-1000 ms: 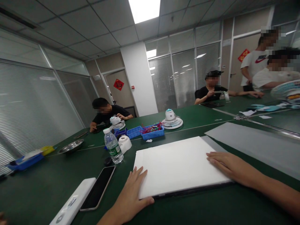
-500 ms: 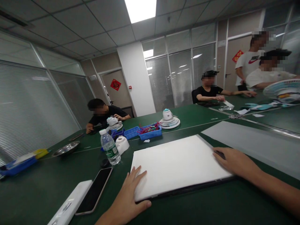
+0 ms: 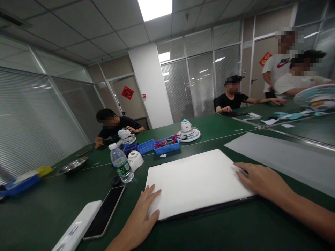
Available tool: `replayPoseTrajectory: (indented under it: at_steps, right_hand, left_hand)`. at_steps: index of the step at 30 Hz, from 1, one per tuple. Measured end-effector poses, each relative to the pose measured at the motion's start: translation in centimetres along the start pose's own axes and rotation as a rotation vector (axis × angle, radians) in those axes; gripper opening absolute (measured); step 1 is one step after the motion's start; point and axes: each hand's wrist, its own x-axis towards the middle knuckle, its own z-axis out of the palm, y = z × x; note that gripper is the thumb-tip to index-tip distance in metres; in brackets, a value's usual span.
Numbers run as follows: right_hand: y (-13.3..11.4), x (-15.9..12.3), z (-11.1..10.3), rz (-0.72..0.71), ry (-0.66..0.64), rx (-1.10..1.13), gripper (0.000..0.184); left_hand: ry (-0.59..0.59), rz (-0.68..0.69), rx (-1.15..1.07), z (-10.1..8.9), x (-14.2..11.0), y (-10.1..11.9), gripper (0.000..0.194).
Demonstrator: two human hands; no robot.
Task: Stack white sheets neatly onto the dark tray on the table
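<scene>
A white flat board (image 3: 195, 181) lies on the green table (image 3: 222, 226) in front of me, on top of a dark thin pad whose edge shows along its near side. My left hand (image 3: 141, 218) rests flat on the board's near left corner, fingers stretched out. My right hand (image 3: 260, 179) lies on the board's right edge, fingers curved over it, holding nothing that I can make out.
A black phone (image 3: 104, 212) and a white box (image 3: 75, 228) lie left of my left hand. Behind them stand a water bottle (image 3: 119, 164), a white fan part (image 3: 134, 159), blue trays (image 3: 159, 146) and a small white fan (image 3: 187, 131). A grey sheet (image 3: 282, 157) lies right. Several people sit or stand around.
My right hand slid from on top of the board to its right edge. My left hand shifted a little toward the corner. The view drifted slightly.
</scene>
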Motion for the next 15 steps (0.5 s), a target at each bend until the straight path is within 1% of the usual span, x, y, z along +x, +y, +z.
replayPoseTrajectory:
  at_steps: [2, 4, 7, 9, 11, 13, 15]
  right_hand:
    - [0.2, 0.2, -0.1, -0.017, 0.000, -0.025, 0.062]
    - [1.2, 0.8, -0.4, -0.001, 0.005, -0.080, 0.062]
    - [4.3, 2.0, -1.1, 0.036, 0.049, -0.182, 0.062]
    - [6.7, 2.6, -1.2, 0.086, 0.064, -0.223, 0.068]
    - [8.7, 2.8, -1.0, 0.176, 0.045, -0.236, 0.076]
    - [9.7, 2.7, -0.6, 0.236, 0.015, -0.232, 0.081]
    - [9.8, 2.5, -0.4, 0.224, -0.007, -0.225, 0.076]
  left_hand:
    - [-0.018, 0.021, 0.041, 0.0, 0.0, 0.0, 0.056]
    - [-0.043, 0.027, 0.095, -0.1, 0.0, 0.2, 0.058]
    - [-0.085, 0.024, 0.170, -0.3, -0.1, 0.9, 0.067]
    - [-0.113, 0.030, 0.201, -0.6, -0.2, 1.4, 0.071]
    - [-0.128, 0.039, 0.217, -0.8, -0.3, 1.7, 0.073]
    - [-0.125, 0.050, 0.217, -0.9, -0.5, 1.7, 0.073]
    - [-0.109, 0.058, 0.211, -0.9, -0.6, 1.5, 0.072]
